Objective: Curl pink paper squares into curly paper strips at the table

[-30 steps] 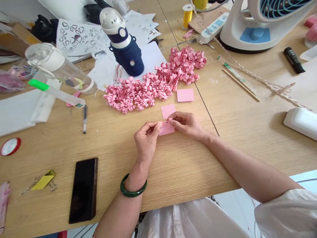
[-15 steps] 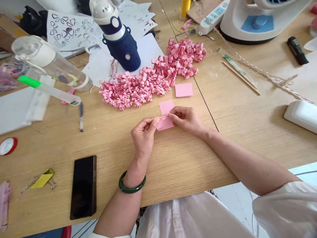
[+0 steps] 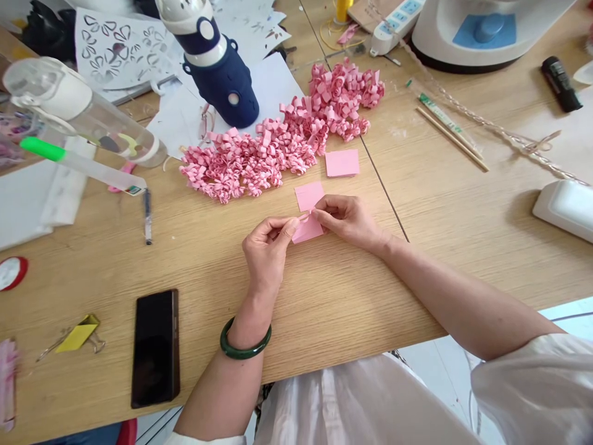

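My left hand [image 3: 270, 246] pinches one end of a thin pink paper strip [image 3: 304, 217]. At its other end, the fingertips of my right hand [image 3: 345, 219] are closed on the same strip. Beneath the strip lies a pink paper piece [image 3: 308, 232], partly covered by my fingers. Just beyond it is another pink paper square [image 3: 309, 196] with fine cut lines. A small stack of pink paper [image 3: 342, 163] sits farther back. Behind that stretches a long heap of curled pink paper pieces [image 3: 259, 154].
A navy bottle [image 3: 222, 86] stands behind the heap, and a clear bottle [image 3: 88, 111] leans at the left. A black phone [image 3: 155, 349] and a yellow binder clip [image 3: 81, 334] lie front left. Wooden sticks [image 3: 451, 137] and a white appliance [image 3: 435, 37] are right.
The view has shifted slightly, so things at the back left sit a little lower-left or higher. Both hands keep their pinch on the strip, with barely any movement.
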